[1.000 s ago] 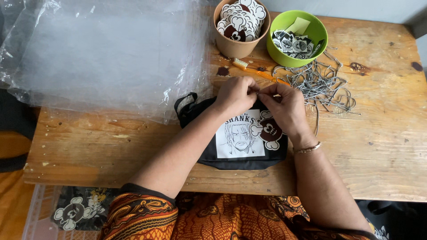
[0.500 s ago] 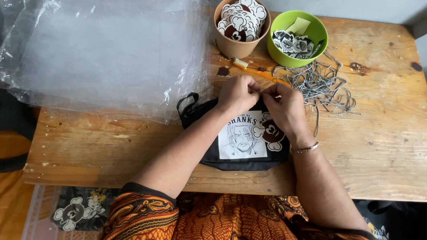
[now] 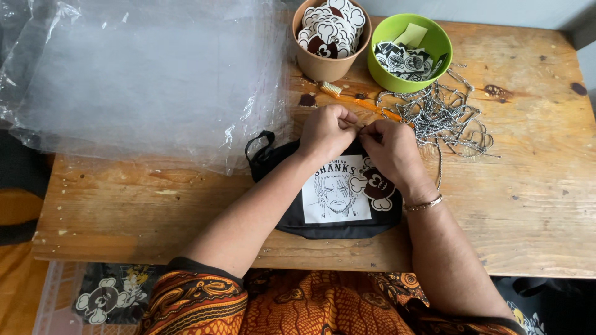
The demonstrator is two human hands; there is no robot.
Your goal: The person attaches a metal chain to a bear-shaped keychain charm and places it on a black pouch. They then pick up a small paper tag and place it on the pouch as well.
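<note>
The black pouch (image 3: pixel 338 205) lies at 6 o'clock beneath the left hand (image 3: pixel 328 131) and right hand (image 3: pixel 390 149), whose grips are pinched closed together at its top edge, on something too small to tell.

A black pouch (image 3: pixel 335 214) bears a white printed panel, near a tan cup (image 3: pixel 329 62), a lime-green bowl (image 3: pixel 434 40) and silver chains (image 3: pixel 444 118) on brown wood (image 3: pixel 528 205).

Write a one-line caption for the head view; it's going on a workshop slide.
Both hands, left hand and right hand, pinch together at the top edge of a black pouch on a wooden table.
</note>
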